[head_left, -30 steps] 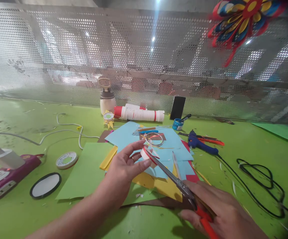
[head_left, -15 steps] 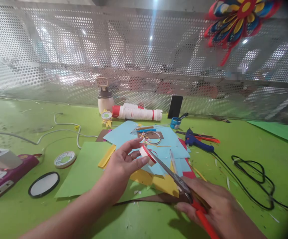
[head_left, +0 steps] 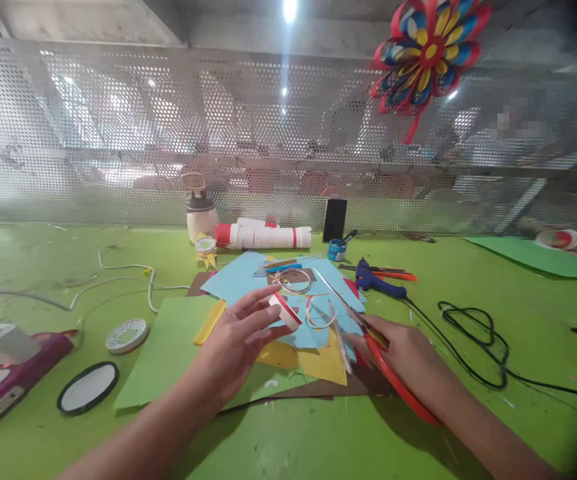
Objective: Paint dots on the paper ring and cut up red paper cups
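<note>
My left hand [head_left: 241, 337] pinches a small white cup piece with a red rim [head_left: 284, 310] above the paper pile. My right hand [head_left: 402, 350] grips red-handled scissors [head_left: 368, 340] low over the sheets, blades pointing up-left, their tip clear of the cup piece. A cut curl of red-edged rim strip [head_left: 318, 315] lies on the blue paper [head_left: 248, 277] between the two hands. Yellow paper [head_left: 318, 363] and a green sheet [head_left: 168, 347] lie underneath.
On the green table [head_left: 68, 267]: a stack of white cups lying down [head_left: 263, 236], a white bottle [head_left: 199, 210], a phone [head_left: 334, 219], a blue paint pot [head_left: 337, 250], a blue glue gun [head_left: 376, 281] with black cord [head_left: 473, 333], a purple device [head_left: 8, 377], round lids [head_left: 87, 387]. A paper pinwheel [head_left: 426, 53] hangs on the perforated panel.
The scissors have pulled away from the cup piece and dropped to the right, close to the papers. A strip of rim has come off and lies on the blue paper. The view tilted up.
</note>
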